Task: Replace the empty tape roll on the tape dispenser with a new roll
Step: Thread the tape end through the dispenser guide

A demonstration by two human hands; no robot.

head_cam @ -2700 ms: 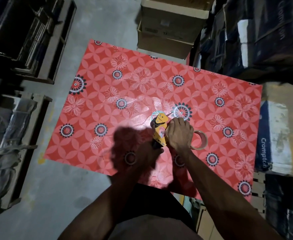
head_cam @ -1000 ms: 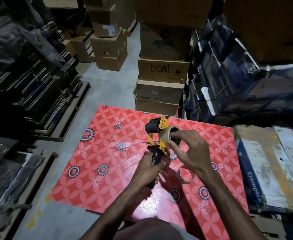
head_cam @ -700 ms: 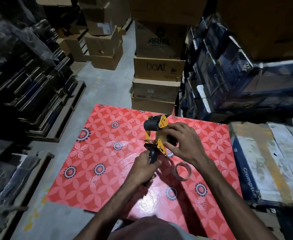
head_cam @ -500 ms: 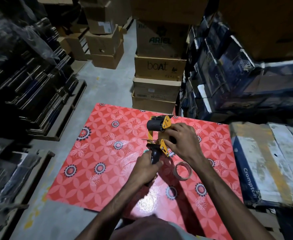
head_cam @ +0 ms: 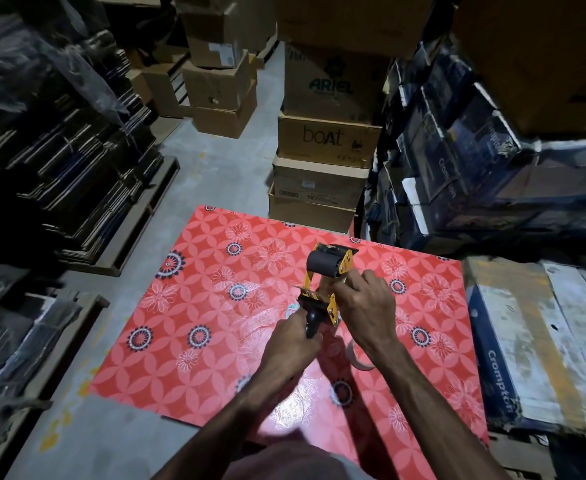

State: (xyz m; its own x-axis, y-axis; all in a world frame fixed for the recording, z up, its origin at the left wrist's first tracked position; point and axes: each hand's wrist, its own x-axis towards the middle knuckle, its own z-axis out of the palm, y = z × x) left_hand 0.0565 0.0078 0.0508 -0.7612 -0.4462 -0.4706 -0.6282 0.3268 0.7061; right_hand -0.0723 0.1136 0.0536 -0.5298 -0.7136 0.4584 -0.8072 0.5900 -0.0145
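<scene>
A yellow tape dispenser point(head_cam: 326, 271) with a black roller and black handle is held upright above the red flowered table point(head_cam: 215, 306). My left hand point(head_cam: 293, 341) is wrapped around the handle from below. My right hand point(head_cam: 364, 303) presses flat against the dispenser's right side, covering the tape roll mounted there, so the roll is almost wholly hidden. A second tape ring point(head_cam: 359, 356) lies flat on the table just under my right wrist, partly hidden by the forearm.
Stacked cardboard boxes point(head_cam: 322, 168) stand right behind the table's far edge. Dark blue cartons point(head_cam: 457, 174) pile up at the right, and a worn carton point(head_cam: 533, 341) lies beside the table. Dark stacks on pallets point(head_cam: 77, 174) line the left past a grey floor strip.
The dispenser was lifted off the table and held upright. My right hand pushed the tape roll onto its side and now covers it. The view tilted up to show the boxes.
</scene>
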